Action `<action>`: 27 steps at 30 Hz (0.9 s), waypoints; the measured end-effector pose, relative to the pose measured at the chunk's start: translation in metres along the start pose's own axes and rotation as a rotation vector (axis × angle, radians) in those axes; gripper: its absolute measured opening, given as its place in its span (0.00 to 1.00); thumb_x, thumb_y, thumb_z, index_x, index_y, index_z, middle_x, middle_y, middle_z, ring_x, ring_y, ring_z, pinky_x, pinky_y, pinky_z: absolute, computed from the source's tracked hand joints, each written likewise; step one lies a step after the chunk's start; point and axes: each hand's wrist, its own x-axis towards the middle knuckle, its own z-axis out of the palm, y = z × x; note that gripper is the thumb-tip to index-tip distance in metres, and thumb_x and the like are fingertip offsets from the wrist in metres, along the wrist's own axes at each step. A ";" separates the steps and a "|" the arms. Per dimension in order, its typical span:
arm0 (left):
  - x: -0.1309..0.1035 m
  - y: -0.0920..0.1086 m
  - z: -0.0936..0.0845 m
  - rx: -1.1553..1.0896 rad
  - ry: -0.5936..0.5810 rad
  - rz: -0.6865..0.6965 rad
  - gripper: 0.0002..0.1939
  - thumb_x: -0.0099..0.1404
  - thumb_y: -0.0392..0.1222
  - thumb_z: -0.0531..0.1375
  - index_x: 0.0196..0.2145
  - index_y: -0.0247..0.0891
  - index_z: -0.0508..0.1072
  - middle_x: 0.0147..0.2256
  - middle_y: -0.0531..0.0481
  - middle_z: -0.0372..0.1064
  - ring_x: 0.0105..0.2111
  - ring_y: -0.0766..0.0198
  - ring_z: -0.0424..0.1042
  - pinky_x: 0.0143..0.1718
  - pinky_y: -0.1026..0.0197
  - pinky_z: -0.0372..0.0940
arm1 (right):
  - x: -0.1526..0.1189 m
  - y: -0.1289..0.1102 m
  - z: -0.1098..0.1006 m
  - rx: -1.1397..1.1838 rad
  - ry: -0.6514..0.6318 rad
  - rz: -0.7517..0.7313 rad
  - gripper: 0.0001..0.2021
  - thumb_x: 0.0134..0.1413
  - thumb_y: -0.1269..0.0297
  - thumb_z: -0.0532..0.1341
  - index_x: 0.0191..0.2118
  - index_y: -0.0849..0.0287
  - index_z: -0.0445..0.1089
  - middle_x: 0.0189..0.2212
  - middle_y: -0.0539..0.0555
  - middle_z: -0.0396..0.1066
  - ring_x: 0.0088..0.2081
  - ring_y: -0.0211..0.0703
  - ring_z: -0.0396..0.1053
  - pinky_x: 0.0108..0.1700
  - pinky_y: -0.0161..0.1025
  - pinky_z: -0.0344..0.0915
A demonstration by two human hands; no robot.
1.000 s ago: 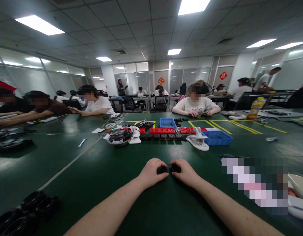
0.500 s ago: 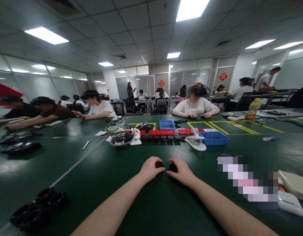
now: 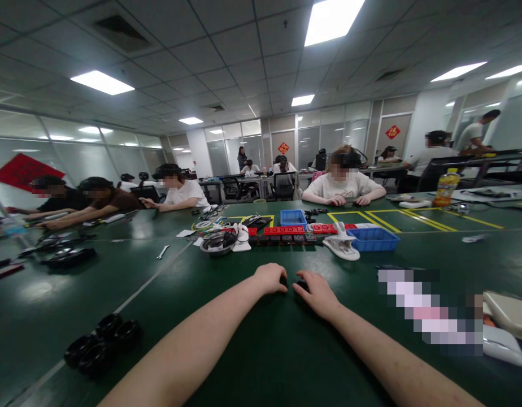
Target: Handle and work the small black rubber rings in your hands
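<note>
the left hand [image 3: 271, 277] curls part-closed round a small black piece [image 3: 283, 281], the right hand [image 3: 318, 293] round a second black piece [image 3: 303, 284], near each other at the green tabletop [image 3: 261, 350]; firmness can't be told. a white clamp [image 3: 340, 244], red strip [image 3: 284, 230] and blue bin [image 3: 376, 245] stand across the way ahead; black rings [image 3: 99, 346] cluster left.

We count two hands [image 3: 322, 295] of our own, two small black objects [image 3: 303, 284], four black rings [image 3: 94, 368], two blue bins [image 3: 377, 243], one wrench [image 3: 162, 252], one metal bowl [image 3: 214, 252], one yellow-capped bottle [image 3: 446, 187] and three red diamond-shaped signs [image 3: 393, 131]; seated straight across from us, we make it one person [image 3: 343, 185]
</note>
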 end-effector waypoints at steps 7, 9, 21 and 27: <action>-0.032 -0.081 -0.025 0.164 -0.157 -0.313 0.13 0.64 0.41 0.54 0.46 0.36 0.64 0.45 0.46 0.63 0.41 0.60 0.66 0.40 0.54 0.65 | 0.000 0.000 -0.002 -0.026 -0.012 0.019 0.20 0.54 0.53 0.51 0.46 0.62 0.63 0.44 0.59 0.66 0.47 0.49 0.62 0.50 0.48 0.53; -0.055 -0.116 -0.029 0.195 -0.183 -0.414 0.13 0.64 0.41 0.54 0.46 0.36 0.64 0.45 0.46 0.63 0.41 0.60 0.66 0.40 0.54 0.65 | 0.000 0.000 -0.002 -0.027 -0.014 0.023 0.20 0.54 0.53 0.51 0.46 0.62 0.63 0.44 0.59 0.66 0.47 0.50 0.62 0.50 0.48 0.54; -0.161 -0.216 -0.038 0.253 -0.332 -0.770 0.14 0.64 0.42 0.54 0.46 0.34 0.64 0.44 0.46 0.63 0.41 0.58 0.67 0.40 0.53 0.65 | 0.003 0.003 0.002 -0.031 -0.024 0.042 0.19 0.54 0.54 0.51 0.45 0.62 0.65 0.44 0.60 0.66 0.46 0.50 0.62 0.48 0.44 0.55; -0.172 -0.219 -0.039 0.265 -0.385 -0.860 0.14 0.64 0.43 0.54 0.46 0.33 0.64 0.44 0.47 0.63 0.41 0.57 0.67 0.40 0.53 0.65 | 0.004 0.003 0.002 -0.035 -0.028 0.029 0.19 0.54 0.55 0.51 0.44 0.63 0.65 0.42 0.60 0.67 0.45 0.50 0.63 0.47 0.44 0.55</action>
